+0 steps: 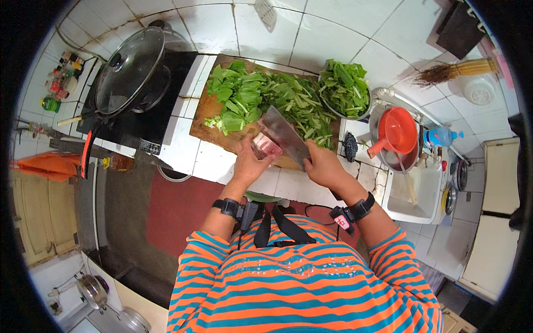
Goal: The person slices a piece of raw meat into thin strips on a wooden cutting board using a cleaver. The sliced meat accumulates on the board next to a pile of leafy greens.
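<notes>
My left hand (250, 161) grips a small block of raw, fat-streaked meat (266, 145) near the front edge of a wooden cutting board (202, 125). In my right hand (325, 164) is the handle of a cleaver (285, 135), its broad blade standing along the right side of the meat. A bit of pink meat shows past the blade's far left side; whether it is a cut slice I cannot tell. Whole leafy greens (235, 98) lie on the board's left part. Chopped greens (297, 104) are heaped to the right, close behind the blade.
A bowl of greens (344, 89) stands right of the board, near a dark scrubber (349, 146). Farther right are a red plastic ladle (397, 129) over a metal basin and a white sink (399, 200). A lidded wok (131, 70) sits on the black cooktop (156, 120) at left.
</notes>
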The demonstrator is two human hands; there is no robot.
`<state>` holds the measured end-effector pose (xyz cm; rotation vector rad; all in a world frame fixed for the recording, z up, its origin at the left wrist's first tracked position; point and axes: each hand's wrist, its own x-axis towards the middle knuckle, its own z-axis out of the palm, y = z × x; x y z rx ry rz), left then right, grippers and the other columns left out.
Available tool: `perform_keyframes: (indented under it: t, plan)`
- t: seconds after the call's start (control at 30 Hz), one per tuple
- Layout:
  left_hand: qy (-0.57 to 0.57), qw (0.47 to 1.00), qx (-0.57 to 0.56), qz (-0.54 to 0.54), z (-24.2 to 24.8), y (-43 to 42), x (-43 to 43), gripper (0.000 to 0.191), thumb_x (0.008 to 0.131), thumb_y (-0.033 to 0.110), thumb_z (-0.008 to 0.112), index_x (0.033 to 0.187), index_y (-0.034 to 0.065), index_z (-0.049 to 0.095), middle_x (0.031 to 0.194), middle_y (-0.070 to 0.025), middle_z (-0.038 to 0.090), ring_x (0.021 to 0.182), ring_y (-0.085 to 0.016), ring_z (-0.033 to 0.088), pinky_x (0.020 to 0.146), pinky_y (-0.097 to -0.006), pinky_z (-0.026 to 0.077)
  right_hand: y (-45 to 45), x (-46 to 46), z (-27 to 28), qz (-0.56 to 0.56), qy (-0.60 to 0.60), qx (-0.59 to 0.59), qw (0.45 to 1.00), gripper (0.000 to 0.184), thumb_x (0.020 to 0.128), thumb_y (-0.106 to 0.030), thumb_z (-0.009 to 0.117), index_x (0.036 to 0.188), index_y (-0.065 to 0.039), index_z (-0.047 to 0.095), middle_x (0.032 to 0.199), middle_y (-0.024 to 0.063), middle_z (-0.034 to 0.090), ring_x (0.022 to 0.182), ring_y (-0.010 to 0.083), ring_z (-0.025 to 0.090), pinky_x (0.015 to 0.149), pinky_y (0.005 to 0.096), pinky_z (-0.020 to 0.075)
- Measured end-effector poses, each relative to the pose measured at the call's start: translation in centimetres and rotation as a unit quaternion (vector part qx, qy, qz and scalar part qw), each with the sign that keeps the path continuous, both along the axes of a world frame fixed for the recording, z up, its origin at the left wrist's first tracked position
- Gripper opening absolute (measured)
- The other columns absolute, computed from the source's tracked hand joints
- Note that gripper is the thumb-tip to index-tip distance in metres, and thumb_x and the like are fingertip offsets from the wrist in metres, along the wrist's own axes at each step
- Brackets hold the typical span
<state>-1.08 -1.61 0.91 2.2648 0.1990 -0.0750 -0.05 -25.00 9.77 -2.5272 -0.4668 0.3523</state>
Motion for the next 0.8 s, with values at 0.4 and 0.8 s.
perform_keyframes:
  t: [0.4, 0.8]
  plan:
    - [0.003, 0.999, -0.031, -0.014, -0.3, -0.2, 0.7, 0.084, 0.068, 0.026, 0.090, 0.134, -0.0015, 0.044, 0.123, -0.0242, 0.050, 0.116, -0.042, 0.054, 0.098, -0.0457, 0.048, 1.1, -0.1, -0.6, 0.015, -0.015, -0.006, 1.000, 0.030, 0.092, -0.012, 0.060, 0.117, -0.004, 0.045, 0.079, 0.0266, 0.064, 0.078, 0.0490, 0.062, 0.067, 0.0581, 0.0461]
    - [-0.001, 0.999, 0.008, -0.036, -0.9, 0.1, 0.9, 0.084, 0.071, 0.026, 0.089, 0.136, -0.0049, 0.045, 0.126, -0.0247, 0.051, 0.119, -0.040, 0.055, 0.100, -0.0439, 0.047, 1.6, -0.6, -1.4, 0.011, -0.007, -0.008, 1.000, 0.027, 0.092, -0.013, 0.059, 0.112, -0.004, 0.043, 0.079, 0.0265, 0.064, 0.077, 0.0496, 0.061, 0.067, 0.0596, 0.0459]
